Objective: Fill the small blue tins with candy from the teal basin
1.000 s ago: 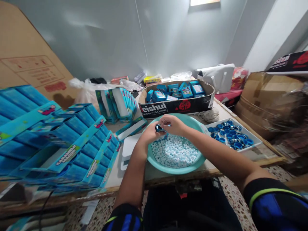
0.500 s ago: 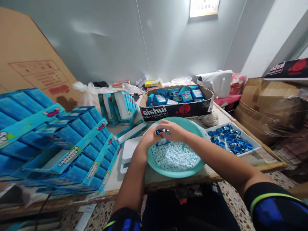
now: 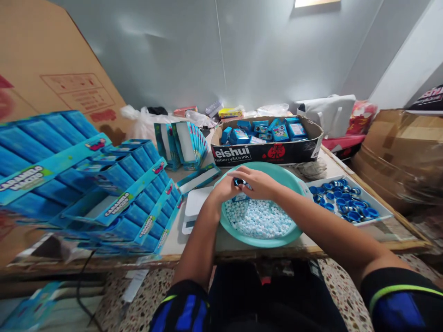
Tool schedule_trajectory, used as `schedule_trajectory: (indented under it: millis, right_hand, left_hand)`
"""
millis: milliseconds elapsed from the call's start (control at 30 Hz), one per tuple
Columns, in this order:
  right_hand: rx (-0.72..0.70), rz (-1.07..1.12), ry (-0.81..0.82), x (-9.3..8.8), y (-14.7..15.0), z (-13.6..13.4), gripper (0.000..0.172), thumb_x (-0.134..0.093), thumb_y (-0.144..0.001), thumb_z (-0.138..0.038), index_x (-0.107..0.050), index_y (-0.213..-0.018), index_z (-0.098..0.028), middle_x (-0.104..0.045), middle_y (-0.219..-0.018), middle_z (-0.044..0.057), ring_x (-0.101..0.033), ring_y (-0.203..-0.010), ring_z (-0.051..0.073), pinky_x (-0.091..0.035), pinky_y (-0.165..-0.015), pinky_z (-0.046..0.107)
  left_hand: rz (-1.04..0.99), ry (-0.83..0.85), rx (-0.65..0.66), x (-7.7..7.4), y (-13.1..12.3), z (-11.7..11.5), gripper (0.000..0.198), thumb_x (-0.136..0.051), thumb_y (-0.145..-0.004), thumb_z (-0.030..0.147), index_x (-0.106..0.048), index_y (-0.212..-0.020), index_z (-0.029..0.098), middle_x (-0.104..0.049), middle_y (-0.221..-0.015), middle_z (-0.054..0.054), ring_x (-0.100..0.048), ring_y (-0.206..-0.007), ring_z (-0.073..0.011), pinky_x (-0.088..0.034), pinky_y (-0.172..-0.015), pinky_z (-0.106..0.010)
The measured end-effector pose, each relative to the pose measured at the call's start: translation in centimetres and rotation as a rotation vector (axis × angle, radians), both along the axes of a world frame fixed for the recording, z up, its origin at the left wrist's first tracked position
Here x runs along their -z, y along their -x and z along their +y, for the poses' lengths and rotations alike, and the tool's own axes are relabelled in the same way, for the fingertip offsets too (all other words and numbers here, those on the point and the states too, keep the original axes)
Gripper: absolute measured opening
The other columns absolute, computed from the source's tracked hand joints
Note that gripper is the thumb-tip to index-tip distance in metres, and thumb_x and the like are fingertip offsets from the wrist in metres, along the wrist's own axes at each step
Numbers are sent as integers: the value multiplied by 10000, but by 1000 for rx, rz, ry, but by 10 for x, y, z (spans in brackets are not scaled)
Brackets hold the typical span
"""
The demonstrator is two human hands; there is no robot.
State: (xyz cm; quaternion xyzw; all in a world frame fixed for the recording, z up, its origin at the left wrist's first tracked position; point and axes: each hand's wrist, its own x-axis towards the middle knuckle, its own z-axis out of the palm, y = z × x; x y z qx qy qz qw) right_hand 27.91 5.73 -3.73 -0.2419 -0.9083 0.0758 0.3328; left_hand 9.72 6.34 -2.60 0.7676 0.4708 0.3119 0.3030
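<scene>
Both my hands meet over the left part of a turquoise basin (image 3: 261, 243), which holds many small pale blue and white candies (image 3: 259, 221). My left hand (image 3: 222, 188) is wrapped round a small blue box (image 3: 240, 197), low over the candies. My right hand (image 3: 260, 182) curls over the top of the same box, its fingers at a dark, roundish part there. Fingers hide much of the box, so I cannot make out whether that part is an opening or a cap.
Left are stacked display trays of blue boxes (image 3: 134, 184) and a flat white device (image 3: 196, 203). Behind the basin stands a black carton (image 3: 263, 153) holding blue boxes. Blue caps fill a white tray (image 3: 380, 218) at right. Folded display boxes (image 3: 185, 143) stand behind.
The view has tilted down and turned a little left, so everything sits further right in the picture. Both hands stay together on the small box over the basin, with slight finger movement.
</scene>
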Motion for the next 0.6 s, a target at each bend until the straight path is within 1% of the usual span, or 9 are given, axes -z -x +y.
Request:
schedule_trajectory:
  millis: [100, 200, 333, 467, 533, 600]
  right_hand:
    - [-2, 24, -17, 1, 0, -1, 721, -550, -875, -62, -471, -1555, -289, -606, -1298, 116, -666, -1063, 254, -585, -931, 417]
    - [-5, 43, -23, 2, 0, -1, 747, -555, -871, -59, -449, -1572, -292, -588, -1342, 127, -663, -1089, 258, -586, -945, 426]
    - [-41, 47, -18, 2, 0, -1, 765, -544, -855, -42, -452, -1571, -295, -580, -1384, 132, -672, -1074, 258, -596, -910, 418]
    - [-85, 70, 18, 3, 1, -2, 729, -506, -881, -27, -465, -1552, -309, -586, -1402, 125, -664, -1149, 273, -587, -941, 433]
    - [-87, 100, 61, 2, 2, -2, 688, -499, -900, -24, -486, -1528, -303, -601, -1386, 128, -659, -1175, 276, -580, -968, 435]
    - [-75, 136, 87, 0, 1, -2, 648, -514, -901, -19, -513, -1497, -274, -610, -1374, 142, -646, -1209, 280, -564, -1012, 435]
  left_hand:
    - [72, -9, 23, 3, 1, 1, 319, -617, -635, 124, -691, -941, 178, -726, -913, -72, -647, -1026, -332, -540, -939, -411]
    - [83, -22, 32, 6, 2, 2, 277, -609, -652, 127, -674, -917, 176, -719, -919, -70, -665, -987, -321, -545, -890, -387]
    - [80, -38, 18, 8, 3, 0, 356, -623, -662, 139, -673, -1015, 151, -714, -970, -82, -675, -1010, -334, -539, -885, -384]
    - [111, -4, -28, 8, 3, -2, 379, -631, -677, 138, -665, -1054, 143, -714, -962, -92, -668, -994, -333, -538, -871, -389]
    - [113, -3, -16, 8, 2, -1, 366, -636, -692, 132, -662, -1057, 145, -725, -1004, -105, -659, -1019, -335, -533, -893, -397]
    - [111, 8, 15, 8, 2, 1, 310, -640, -714, 138, -666, -1022, 152, -734, -1011, -105, -663, -1008, -328, -533, -885, -395]
